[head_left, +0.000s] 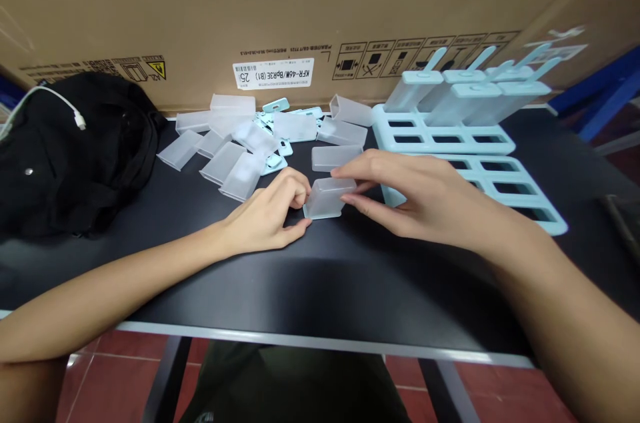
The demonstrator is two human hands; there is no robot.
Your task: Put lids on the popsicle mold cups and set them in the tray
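A frosted popsicle mold (330, 196) stands upside down on the black table, its closed end up and a light blue popsicle lid (323, 215) under its rim. My left hand (273, 213) has its fingers curled, with thumb and forefinger pinching the lid's left end. From the other side, my right hand (400, 193) grips the mold's right end between thumb and fingers. Just behind lies another frosted mold (333, 157) on its side. Loose molds (225, 163) and light blue lids (276, 105) are heaped beyond my left hand.
Light blue racks (447, 148) with slots stand at the right; several lidded molds (477, 99) with upright sticks sit in the rear one. A black bag (75, 156) and white cable (50, 91) lie left. A large cardboard box (320, 3) walls off the table's (300, 289) back.
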